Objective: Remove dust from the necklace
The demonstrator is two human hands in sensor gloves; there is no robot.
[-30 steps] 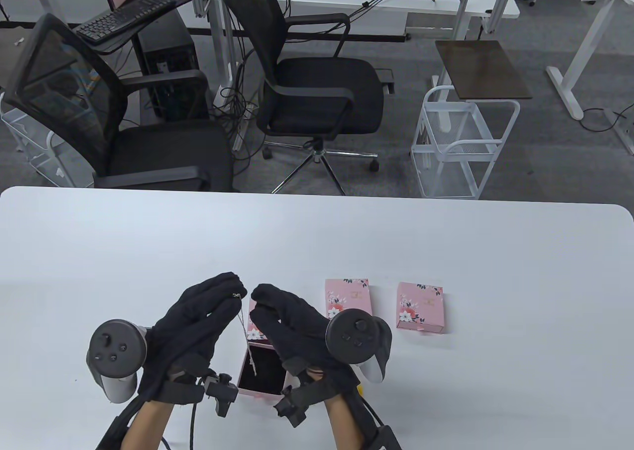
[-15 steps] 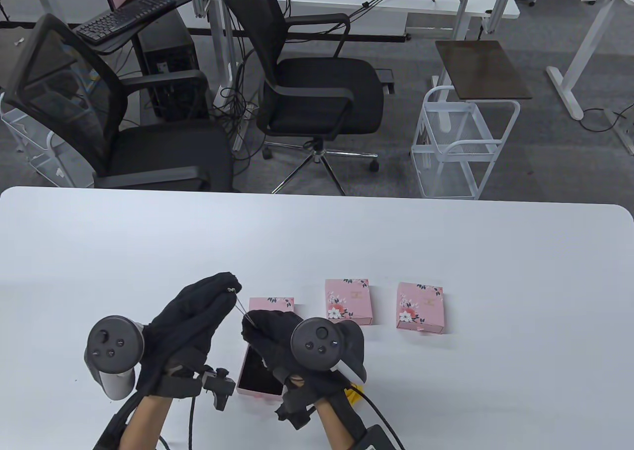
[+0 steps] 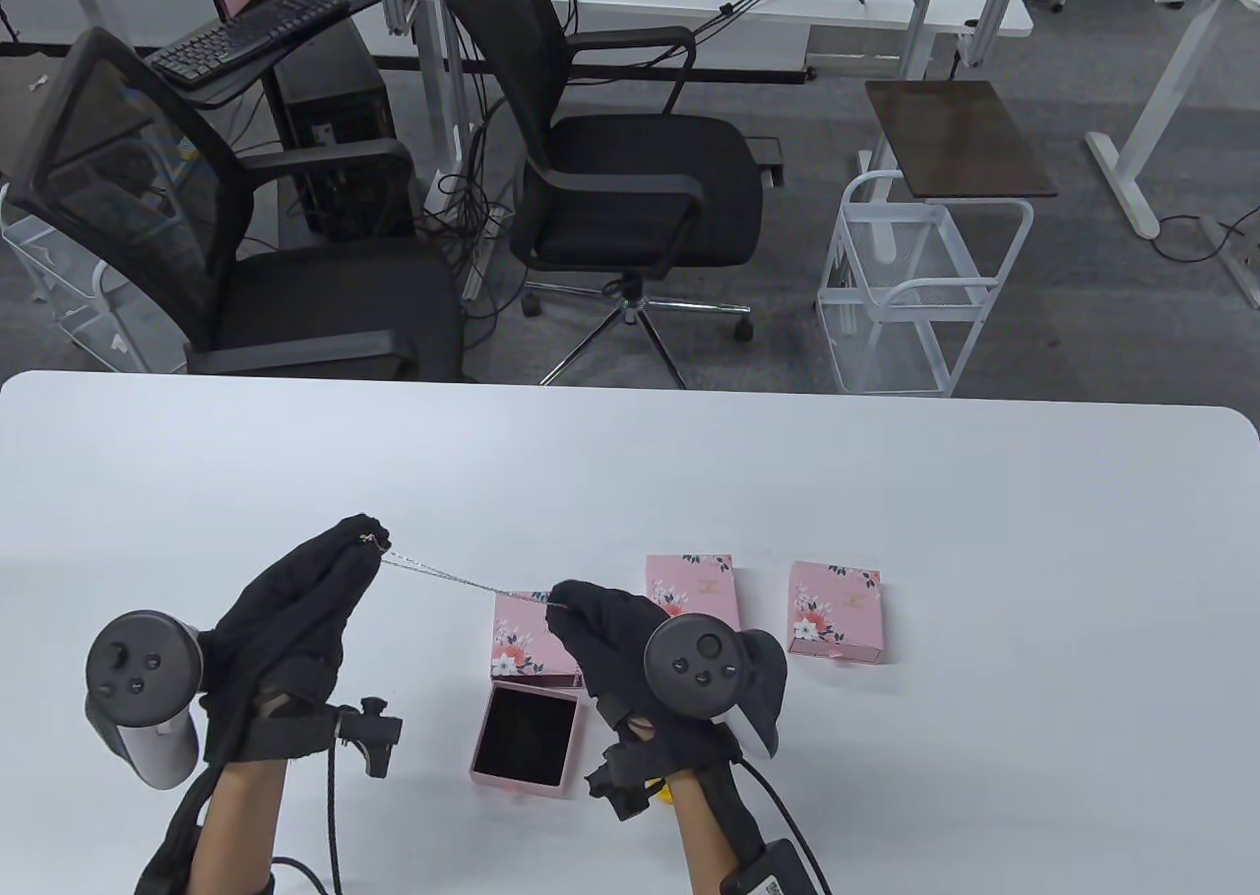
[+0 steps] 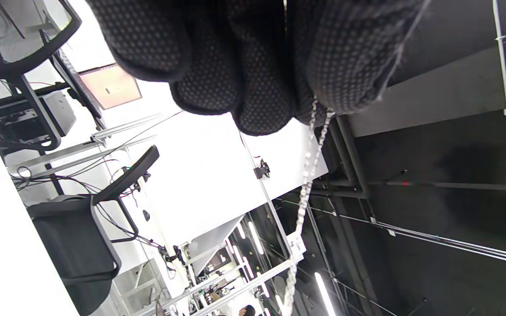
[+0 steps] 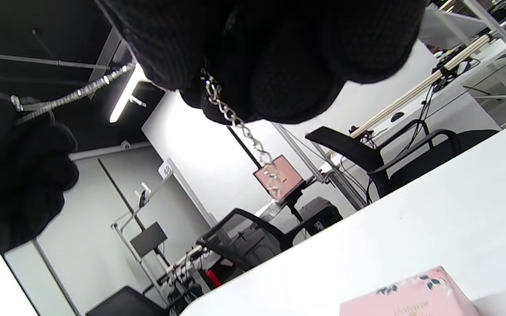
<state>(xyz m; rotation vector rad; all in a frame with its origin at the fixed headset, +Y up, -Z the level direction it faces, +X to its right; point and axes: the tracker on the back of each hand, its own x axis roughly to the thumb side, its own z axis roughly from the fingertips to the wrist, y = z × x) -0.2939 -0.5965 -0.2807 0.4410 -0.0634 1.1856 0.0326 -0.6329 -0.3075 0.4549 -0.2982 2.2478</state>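
A: Two hands up off the desk [image 3: 886, 481], and we've got both pinching the necklace [image 3: 448, 575]. Left hand [image 3: 295, 605] grips one end at its fingertips, right hand [image 3: 615, 629] grips the other, hands held apart.

B: Agreed. Chain runs taut between them in the table view, hanging over nothing, just above the desk. Left wrist view shows links [image 4: 308, 175] coming straight out of the closed fingertips [image 4: 262, 105]. Right wrist view, same, plus a short loose tail of chain [image 5: 240, 127].

A: Outward: open tray [image 3: 525, 737] with dark lining sits below, between our wrists, its pink sleeve [image 3: 527, 639] just behind. Two more pink boxes to the right, middle box [image 3: 692, 590] and far box [image 3: 835, 611].

B: Risks, as we judge them?

A: Thin chain, thick gloves. Pull the hands wider and a link or clasp could give. Loosen either pinch and that end drops, swinging onto the desk or tray and tangling.

B: No cloth or brush visible, so dusting likely means sliding fingers along it; snag risk there.
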